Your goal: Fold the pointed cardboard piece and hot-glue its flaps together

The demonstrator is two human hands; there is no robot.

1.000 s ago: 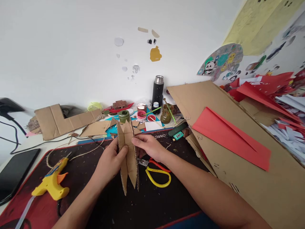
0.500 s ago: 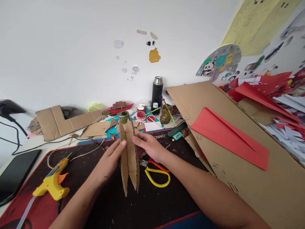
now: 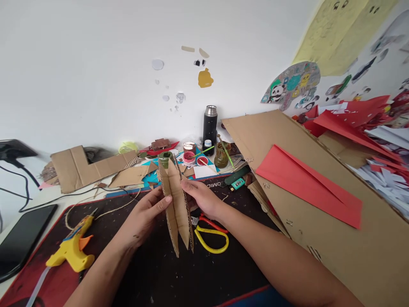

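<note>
A long folded cardboard piece point(image 3: 177, 204) with pointed ends and upright side walls is held above the dark mat point(image 3: 179, 283). My left hand point(image 3: 150, 211) grips its left wall, thumb on the inner side and fingers behind. On the other side, my right hand point(image 3: 201, 196) holds the right wall near the upper half, thumb on the edge. Scissors with yellow and red handles point(image 3: 212, 239) lie on the mat just right of the cardboard, their blades partly hidden by my right hand. Behind the far tip stands a green paint jar point(image 3: 166, 159).
A yellow glue gun point(image 3: 72, 251) and a black phone point(image 3: 25, 238) lie at the left. Paint pots, a black flask point(image 3: 210, 128) and cardboard scraps line the back. A large cardboard sheet point(image 3: 319, 256) bearing folded red paper point(image 3: 306, 187) leans at the right.
The cardboard piece has tilted, its near end swinging slightly right. Both hands still hold it, and my left thumb sits a little lower and further right. The view has shifted slightly.
</note>
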